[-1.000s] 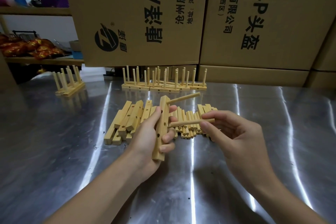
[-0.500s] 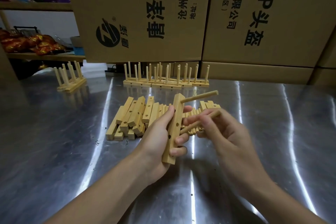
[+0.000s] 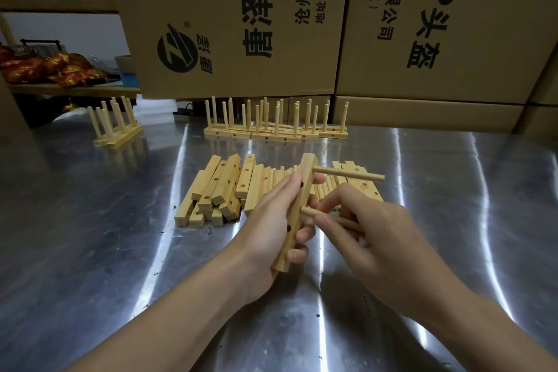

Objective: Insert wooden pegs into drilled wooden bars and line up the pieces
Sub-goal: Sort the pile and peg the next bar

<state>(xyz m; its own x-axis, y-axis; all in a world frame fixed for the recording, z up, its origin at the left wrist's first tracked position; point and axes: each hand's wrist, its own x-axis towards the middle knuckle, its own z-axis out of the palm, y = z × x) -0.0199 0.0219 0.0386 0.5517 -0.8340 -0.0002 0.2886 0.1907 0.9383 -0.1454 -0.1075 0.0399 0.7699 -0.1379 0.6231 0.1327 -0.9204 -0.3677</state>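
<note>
Left hand [image 3: 270, 231] wraps the drilled bar [image 3: 297, 205], thumb along its holed face, fingers curled behind, tilted above the table's [image 3: 90, 220] middle. Right hand [image 3: 373, 235] pinches a peg [image 3: 330, 218], tip at the bar's middle hole; another peg [image 3: 350, 174] juts near its top

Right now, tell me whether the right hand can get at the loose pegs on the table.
Probably yes, once freed: the right hand pinches a peg held against the bar that the left hand grips. The loose pegs lie just beyond, uncovered.
</note>
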